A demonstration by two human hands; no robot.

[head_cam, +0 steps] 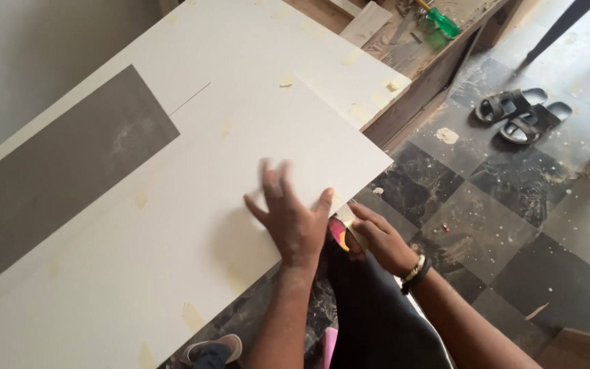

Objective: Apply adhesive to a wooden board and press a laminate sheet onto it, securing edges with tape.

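Left hand [293, 220] spread flat on white board [227, 178], fingers blurred

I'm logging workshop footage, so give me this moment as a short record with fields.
left hand: left hand flat on the white board, fingers spread
right hand: right hand at the board's near edge, pinching a small pale piece; what it is cannot be told
floor: dark sandals on checkered tiles
bench: green-handled tool

white board [172, 225] on workbench [411, 75]
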